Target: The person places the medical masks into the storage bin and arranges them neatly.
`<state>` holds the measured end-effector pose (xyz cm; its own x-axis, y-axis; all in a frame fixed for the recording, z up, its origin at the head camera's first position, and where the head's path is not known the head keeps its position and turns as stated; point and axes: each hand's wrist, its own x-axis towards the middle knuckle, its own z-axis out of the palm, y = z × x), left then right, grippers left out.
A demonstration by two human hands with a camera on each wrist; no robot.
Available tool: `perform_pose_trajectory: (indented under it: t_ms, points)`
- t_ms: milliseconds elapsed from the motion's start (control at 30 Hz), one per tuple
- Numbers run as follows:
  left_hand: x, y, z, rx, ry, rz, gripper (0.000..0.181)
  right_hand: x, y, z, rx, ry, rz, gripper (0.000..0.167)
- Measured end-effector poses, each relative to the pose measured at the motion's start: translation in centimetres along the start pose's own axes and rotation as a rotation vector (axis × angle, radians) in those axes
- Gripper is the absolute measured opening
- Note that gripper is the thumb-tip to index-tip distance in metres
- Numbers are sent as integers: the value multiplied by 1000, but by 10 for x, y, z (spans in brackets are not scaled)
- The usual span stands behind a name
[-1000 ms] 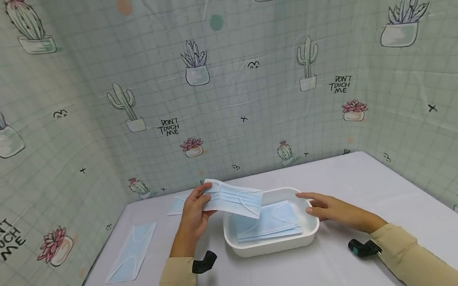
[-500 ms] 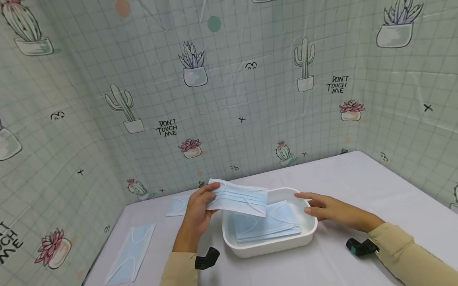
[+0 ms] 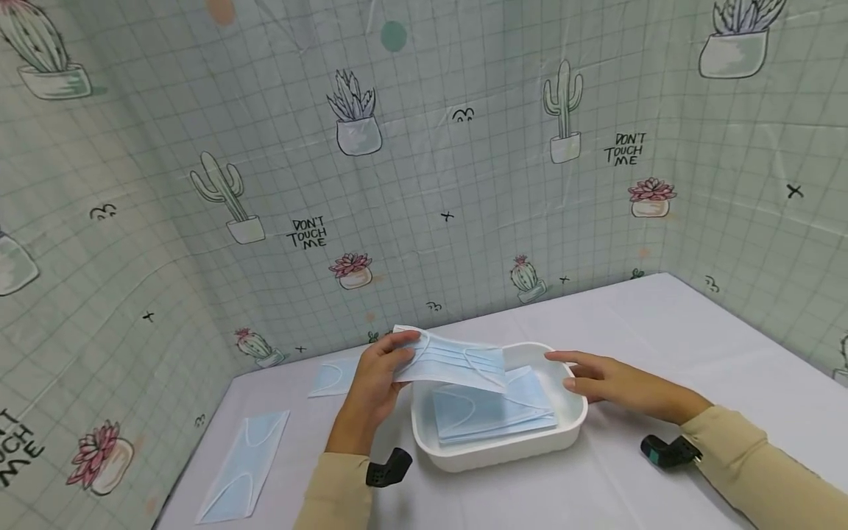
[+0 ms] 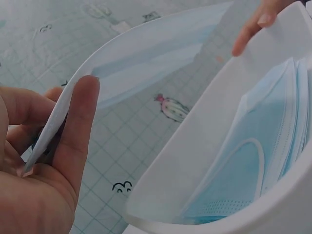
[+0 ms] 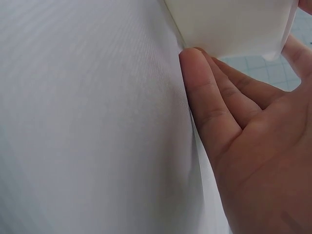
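Note:
My left hand [image 3: 379,372] pinches a light-blue disposable face mask [image 3: 457,361] by its left end, thumb against fingers. The mask [image 4: 146,53] stretches out to the right, above the left part of a white plastic box [image 3: 490,461]. Inside the box lies a small stack of similar face masks [image 3: 493,412], their ear loops on top. My right hand [image 3: 609,379] holds the box's right end at the rim, thumb and index finger at the corner. In the right wrist view, other fingers [image 5: 200,78] of that hand lie low against the box's outside, by the white surface.
On the white table [image 3: 636,324], one face mask [image 3: 245,467] lies flat at the left. Another mask [image 3: 331,378] lies farther back, partly behind my left hand. A patterned cloth [image 3: 424,184] stands behind and at both sides. Black wrist cameras [image 3: 389,468] jut from the sleeves.
My left hand has moved a little to the right with the face mask, farther over the box. The right hand stays at the box's right end.

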<state>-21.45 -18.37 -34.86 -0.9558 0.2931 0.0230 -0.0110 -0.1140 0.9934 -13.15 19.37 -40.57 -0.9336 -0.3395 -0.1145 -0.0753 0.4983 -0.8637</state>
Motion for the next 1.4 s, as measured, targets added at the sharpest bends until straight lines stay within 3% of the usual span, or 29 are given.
perform_pose_trajectory:
  t_ms: [367, 633, 833, 1133, 1400]
  points:
    - [1, 6, 5, 34, -128, 7, 32, 2, 1, -4, 4, 4, -8, 57]
    - [2, 8, 6, 84, -105, -12, 32, 4, 1, -1, 18, -4, 0, 56]
    - [2, 9, 10, 62, -125, -7, 33, 6, 0, -2, 3, -3, -12, 56]
    - [-3, -1, 10, 80, -124, -28, 30, 3, 3, 1, 5, -13, 2, 56]
    - [-3, -1, 11, 104, -82, -47, 30, 2, 3, -2, -9, -10, -3, 57]
